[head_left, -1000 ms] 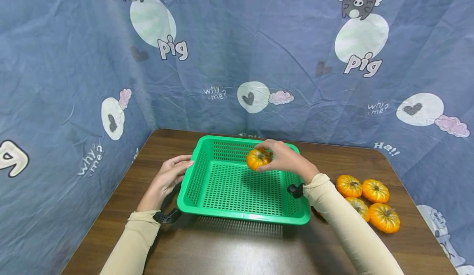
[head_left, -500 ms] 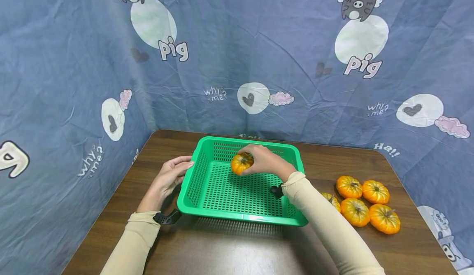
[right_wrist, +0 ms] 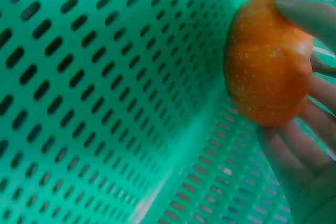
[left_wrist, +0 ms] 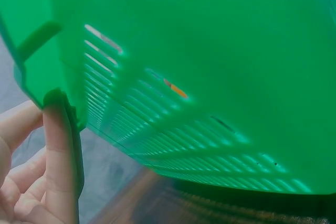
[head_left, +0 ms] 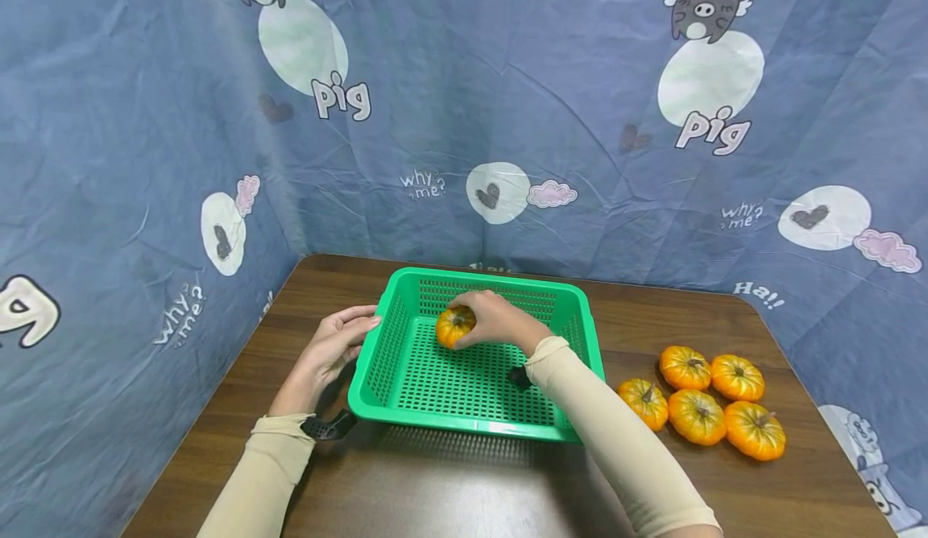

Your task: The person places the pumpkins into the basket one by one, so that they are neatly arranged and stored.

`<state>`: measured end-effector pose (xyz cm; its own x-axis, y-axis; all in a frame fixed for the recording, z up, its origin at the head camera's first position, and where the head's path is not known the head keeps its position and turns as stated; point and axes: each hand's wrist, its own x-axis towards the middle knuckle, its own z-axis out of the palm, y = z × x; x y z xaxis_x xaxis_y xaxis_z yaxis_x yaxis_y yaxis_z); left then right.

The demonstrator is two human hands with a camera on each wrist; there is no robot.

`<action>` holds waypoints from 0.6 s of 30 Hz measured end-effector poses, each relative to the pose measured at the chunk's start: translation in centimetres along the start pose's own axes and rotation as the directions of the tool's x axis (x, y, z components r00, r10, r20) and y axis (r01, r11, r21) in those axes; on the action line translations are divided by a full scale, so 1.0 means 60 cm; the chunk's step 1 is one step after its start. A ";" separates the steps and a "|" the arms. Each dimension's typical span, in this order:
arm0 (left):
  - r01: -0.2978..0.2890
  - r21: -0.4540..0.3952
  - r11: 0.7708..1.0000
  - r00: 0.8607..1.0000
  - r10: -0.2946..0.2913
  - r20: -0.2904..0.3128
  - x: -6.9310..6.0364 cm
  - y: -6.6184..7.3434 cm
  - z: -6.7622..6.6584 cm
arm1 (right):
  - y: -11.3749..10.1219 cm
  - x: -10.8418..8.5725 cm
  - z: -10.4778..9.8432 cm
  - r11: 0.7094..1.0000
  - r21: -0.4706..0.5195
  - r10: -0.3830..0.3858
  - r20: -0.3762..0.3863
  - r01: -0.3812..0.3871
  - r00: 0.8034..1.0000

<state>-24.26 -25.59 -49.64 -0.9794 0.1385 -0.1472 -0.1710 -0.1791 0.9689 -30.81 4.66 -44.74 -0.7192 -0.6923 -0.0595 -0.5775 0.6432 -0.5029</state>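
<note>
A green slotted basket (head_left: 478, 425) stands on the brown table. Inside its left part, the right hand (head_left: 500, 320) holds a small orange pumpkin (head_left: 453, 327) between thumb and fingers. The right wrist view shows the pumpkin (right_wrist: 268, 64) close to a slotted wall, with the fingers of the hand (right_wrist: 310, 156) curved round it; whether it touches the basket floor I cannot tell. At the basket's left rim, the left hand (head_left: 329, 353) grips the edge with thumb and fingers. In the left wrist view that hand (left_wrist: 39, 171) pinches the green rim.
Several orange pumpkins lie grouped on the table (head_left: 725, 490) right of the basket, among them one nearest the basket (head_left: 643, 403) and one at the far right (head_left: 755, 431). A blue patterned cloth (head_left: 435, 79) hangs behind and beside the table.
The right hand has carried the pumpkin leftward and somewhat lower within the basket. The sleeve has moved off the pumpkins at the right, uncovering them. The left hand stays on the rim.
</note>
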 end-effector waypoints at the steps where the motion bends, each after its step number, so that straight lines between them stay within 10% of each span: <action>1: 0.001 0.004 1.000 1.000 -0.001 0.001 0.000 0.000 0.000 | 0.000 0.003 0.003 1.000 0.004 0.003 0.002 -0.003 1.000; 18: 0.003 0.002 1.000 1.000 -0.003 -0.004 -0.001 0.001 0.000 | -0.002 0.035 0.034 1.000 0.027 -0.015 0.000 0.015 1.000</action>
<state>-24.22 -25.62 -49.60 -0.9792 0.1355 -0.1507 -0.1736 -0.1771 0.9688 -31.45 2.44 -46.56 -0.7103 -0.7020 -0.0522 -0.5776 0.6236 -0.5267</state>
